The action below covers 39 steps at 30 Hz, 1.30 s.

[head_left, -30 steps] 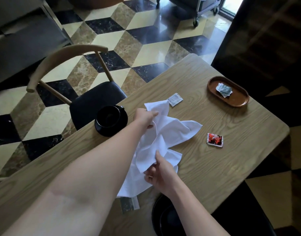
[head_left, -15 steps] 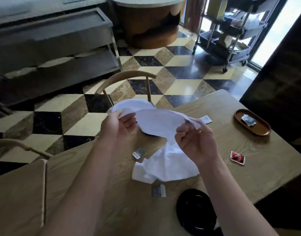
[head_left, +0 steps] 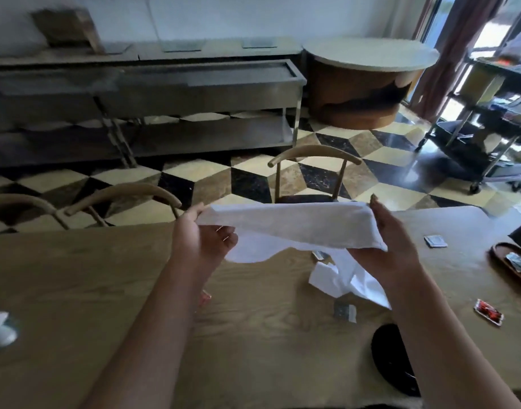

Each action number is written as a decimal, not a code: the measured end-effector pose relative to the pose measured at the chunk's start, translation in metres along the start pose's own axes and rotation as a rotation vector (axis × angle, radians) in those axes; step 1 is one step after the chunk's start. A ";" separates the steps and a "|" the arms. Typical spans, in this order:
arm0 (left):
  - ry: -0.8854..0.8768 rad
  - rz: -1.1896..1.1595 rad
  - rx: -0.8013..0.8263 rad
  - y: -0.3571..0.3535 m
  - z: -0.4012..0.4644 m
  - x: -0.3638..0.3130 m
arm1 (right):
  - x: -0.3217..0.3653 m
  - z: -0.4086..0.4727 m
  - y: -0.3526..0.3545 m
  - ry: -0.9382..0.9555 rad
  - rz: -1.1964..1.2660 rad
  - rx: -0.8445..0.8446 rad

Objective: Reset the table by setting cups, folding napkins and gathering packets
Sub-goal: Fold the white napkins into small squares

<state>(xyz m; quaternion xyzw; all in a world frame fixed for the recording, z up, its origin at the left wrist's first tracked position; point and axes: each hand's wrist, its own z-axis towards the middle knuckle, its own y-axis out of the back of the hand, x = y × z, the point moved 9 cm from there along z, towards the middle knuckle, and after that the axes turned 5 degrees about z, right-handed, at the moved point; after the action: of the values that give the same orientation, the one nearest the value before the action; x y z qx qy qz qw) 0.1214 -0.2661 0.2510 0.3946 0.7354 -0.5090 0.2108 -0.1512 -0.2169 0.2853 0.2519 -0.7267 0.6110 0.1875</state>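
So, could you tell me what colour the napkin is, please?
Plain white, no pattern; the napkin shows clearly in the head view.

Dim room, window glare right, blurred edges.

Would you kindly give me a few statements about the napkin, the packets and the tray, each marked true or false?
1. Both hands hold the napkin stretched above the table. True: the left hand grips one end, the right hand the other.
2. The red packet lies in the tray. False: it lies on the bare table, nearer the person than the tray.
3. The tray holds at least one silvery packet. True.
4. The napkin is folded into a neat square. False: part of it hangs crumpled down to the table.
5. A chair stands beyond the table's far edge. True.
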 end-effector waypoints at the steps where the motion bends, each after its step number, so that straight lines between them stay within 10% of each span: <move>1: -0.021 0.036 -0.055 0.017 -0.007 -0.004 | -0.005 -0.001 0.001 0.026 -0.012 -0.018; 9: -0.001 0.101 -0.169 0.049 -0.051 0.051 | -0.135 -0.010 0.031 -0.349 0.219 -0.157; 16: 0.229 0.448 -0.061 0.044 -0.067 0.140 | -0.235 -0.027 0.067 -0.808 -0.338 -0.265; 26: 0.129 0.152 -0.571 0.118 -0.006 0.113 | -0.186 0.044 0.124 -0.413 0.175 -0.603; 39: -0.341 0.130 -0.309 -0.001 0.118 -0.126 | 0.002 0.208 -0.030 0.037 -0.076 -0.309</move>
<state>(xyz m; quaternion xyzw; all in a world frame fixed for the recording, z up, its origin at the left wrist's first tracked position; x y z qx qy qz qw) 0.1859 -0.4202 0.2951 0.3126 0.7312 -0.4352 0.4222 -0.1280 -0.4251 0.2726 0.2361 -0.7983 0.4891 0.2604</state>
